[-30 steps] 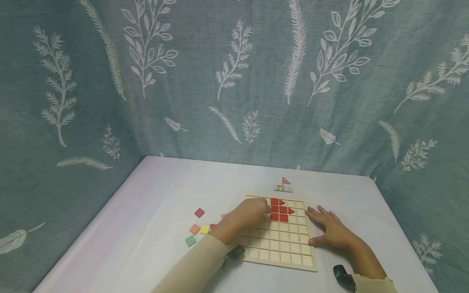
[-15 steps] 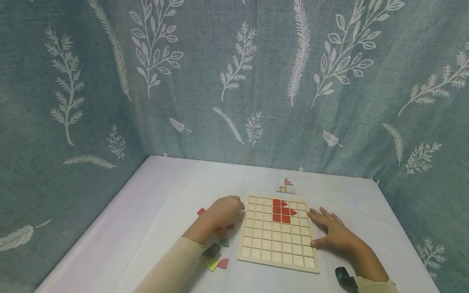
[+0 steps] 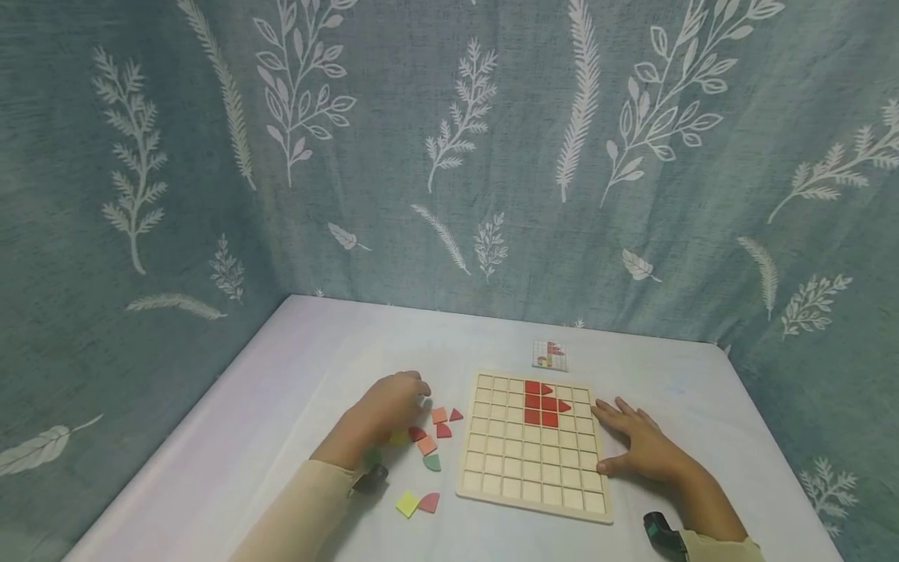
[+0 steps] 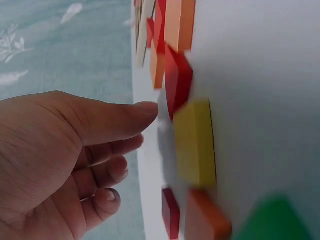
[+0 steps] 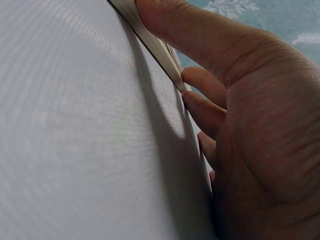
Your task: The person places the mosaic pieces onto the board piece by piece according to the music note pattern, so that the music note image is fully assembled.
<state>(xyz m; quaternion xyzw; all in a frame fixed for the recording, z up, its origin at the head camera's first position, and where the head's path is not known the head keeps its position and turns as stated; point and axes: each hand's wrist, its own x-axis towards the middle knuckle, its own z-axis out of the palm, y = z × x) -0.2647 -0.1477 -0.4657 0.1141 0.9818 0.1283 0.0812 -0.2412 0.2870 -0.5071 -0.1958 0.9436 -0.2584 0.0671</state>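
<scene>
My left hand [image 3: 389, 402] is over the loose tiles left of the board, fingers loosely bent and nothing between them. In the left wrist view its thumb and fingertips are apart from a yellow tile [image 4: 194, 142], with a dark red square tile [image 4: 170, 213] and an orange tile [image 4: 206, 217] close by. A pale wooden grid board [image 3: 530, 457] bears several red tiles [image 3: 541, 404], squares and triangles, near its far side. My right hand [image 3: 639, 445] lies at the board's right edge with fingers spread, thumb [image 5: 160, 20] and fingertips touching that edge.
A small pattern card [image 3: 550, 355] lies beyond the board. Between left hand and board are a red triangle [image 3: 456, 414], an orange square [image 3: 438, 415] and a green quarter-round [image 3: 431, 462]. Nearer me lie a yellow square [image 3: 407, 503] and a pink quarter-round [image 3: 429, 503]. A patterned curtain [image 3: 393, 156] stands behind.
My left hand has moved left, from over the board's red tiles to above the loose tiles. The right hand stays at the board's edge, and the red tiles on the board look unchanged.
</scene>
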